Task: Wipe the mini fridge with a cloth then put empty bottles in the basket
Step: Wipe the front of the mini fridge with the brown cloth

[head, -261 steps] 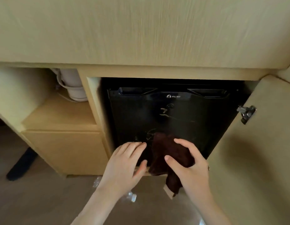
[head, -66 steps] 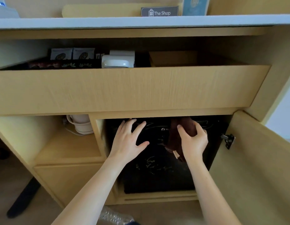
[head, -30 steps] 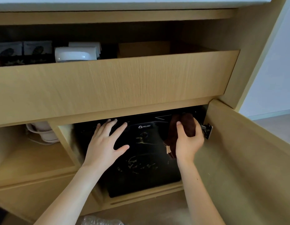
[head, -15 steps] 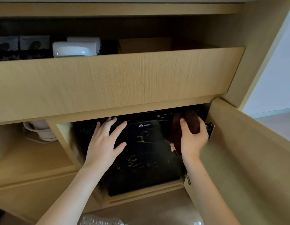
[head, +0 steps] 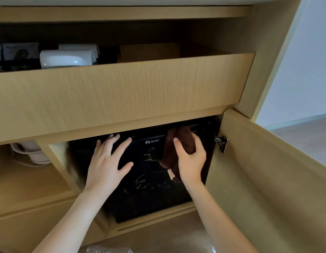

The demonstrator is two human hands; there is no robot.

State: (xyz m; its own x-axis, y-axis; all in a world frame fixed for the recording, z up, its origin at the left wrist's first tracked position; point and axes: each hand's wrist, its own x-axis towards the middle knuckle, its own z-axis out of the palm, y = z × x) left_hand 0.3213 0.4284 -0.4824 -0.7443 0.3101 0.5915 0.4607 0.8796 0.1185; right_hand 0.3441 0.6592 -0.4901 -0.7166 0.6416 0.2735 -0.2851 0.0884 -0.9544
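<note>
Head view: grips soft dark-brown cloth (head: 184,142) in right hand (head: 191,161), fingers curled round the wad, against upper right of glossy black mini fridge (head: 151,190). Rests left hand (head: 105,161) flat, fingers spread, on its front. Probably light, limp; best held bunched.

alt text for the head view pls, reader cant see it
A right hand holds a brown cloth against the top right of a black fridge in a wooden cabinet; the left hand lies flat on its front. A drawer stands open above.
</note>
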